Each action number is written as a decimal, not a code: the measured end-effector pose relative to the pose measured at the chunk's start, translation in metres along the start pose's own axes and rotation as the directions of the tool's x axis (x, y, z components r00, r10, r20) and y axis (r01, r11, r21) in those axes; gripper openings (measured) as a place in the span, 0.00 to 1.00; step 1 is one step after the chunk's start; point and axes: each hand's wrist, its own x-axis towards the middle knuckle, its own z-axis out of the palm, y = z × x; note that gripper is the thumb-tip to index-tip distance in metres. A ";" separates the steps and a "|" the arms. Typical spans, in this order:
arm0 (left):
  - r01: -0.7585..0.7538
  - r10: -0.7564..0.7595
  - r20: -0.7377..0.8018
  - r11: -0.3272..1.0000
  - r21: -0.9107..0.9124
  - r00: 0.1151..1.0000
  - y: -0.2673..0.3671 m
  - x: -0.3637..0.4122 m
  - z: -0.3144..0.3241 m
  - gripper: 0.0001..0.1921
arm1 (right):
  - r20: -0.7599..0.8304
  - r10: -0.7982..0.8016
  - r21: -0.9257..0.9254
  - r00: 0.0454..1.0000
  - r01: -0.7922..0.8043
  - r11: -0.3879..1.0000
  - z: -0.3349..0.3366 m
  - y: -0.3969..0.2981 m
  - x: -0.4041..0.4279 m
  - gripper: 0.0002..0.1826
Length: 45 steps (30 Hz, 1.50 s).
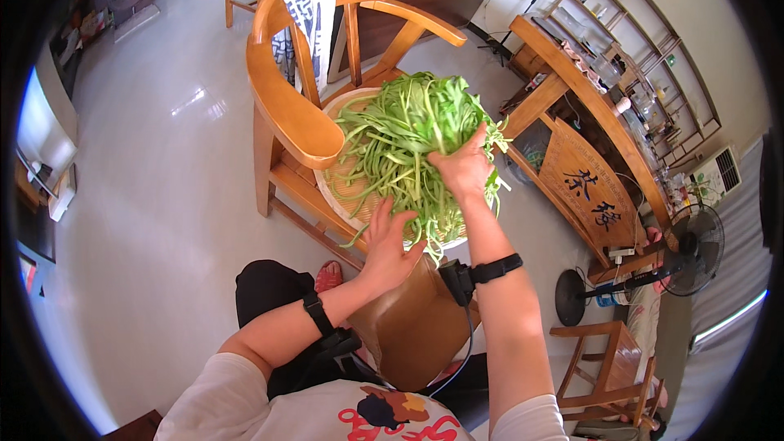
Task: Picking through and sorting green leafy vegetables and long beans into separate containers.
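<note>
A large heap of leafy green vegetables (392, 135) with long stems lies on a round woven bamboo tray (335, 187). The tray rests on the seat of a wooden armchair (294, 116) in front of me. My right hand (462, 165) is on the right of the heap, with a bunch of greens between its thumb and fingers. Nearer to me, my left hand (392, 248) has its fingers spread beside the stem ends at the tray's near rim and holds nothing. Below both hands, between my legs, stands an open brown paper or cardboard container (416, 331).
A patterned towel (315, 18) hangs over the chair's back. At the right stand a wooden tea table (588, 86) with a carved panel bearing writing, a black pedestal fan (686, 245) and a wooden stool (612, 361). Shiny tiled floor (153, 184) spreads to the left.
</note>
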 end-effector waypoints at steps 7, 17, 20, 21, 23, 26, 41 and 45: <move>0.028 -0.029 -0.039 0.999 -0.026 0.999 0.007 0.002 -0.007 0.27 | 0.127 -0.066 0.319 0.990 0.022 0.948 -0.017 0.031 0.024 0.38; -0.096 0.093 -0.068 0.995 -0.034 0.993 0.004 0.016 -0.007 0.30 | 0.110 -0.111 -0.025 0.988 0.114 0.993 0.004 -0.005 -0.009 0.67; -0.083 0.082 -0.021 0.995 -0.059 0.996 0.001 0.020 -0.003 0.30 | 0.112 -0.068 0.012 0.991 0.067 0.998 0.000 -0.003 0.003 0.61; -0.087 0.086 -0.025 0.995 -0.052 0.996 0.002 0.021 -0.002 0.29 | 0.114 -0.038 0.064 0.993 0.031 0.997 0.001 0.002 0.009 0.57; -0.092 0.091 -0.029 0.995 -0.040 0.995 0.003 0.023 -0.003 0.29 | -0.049 -0.064 0.030 0.997 0.066 0.997 0.003 0.008 0.009 0.47; -0.106 0.104 -0.056 0.994 -0.037 0.993 0.005 0.025 -0.009 0.27 | -0.152 -0.125 0.143 0.981 0.147 0.979 -0.007 0.016 0.011 0.36; -0.119 0.091 -0.121 0.962 -0.246 0.988 0.023 0.045 -0.006 0.28 | -0.263 -0.152 0.716 0.953 0.299 0.631 -0.070 0.050 0.012 0.25; 0.181 -0.176 0.074 0.737 -0.652 0.982 0.038 0.073 -0.003 0.40 | -0.044 -0.190 0.446 0.981 0.190 0.875 -0.060 0.035 -0.002 0.30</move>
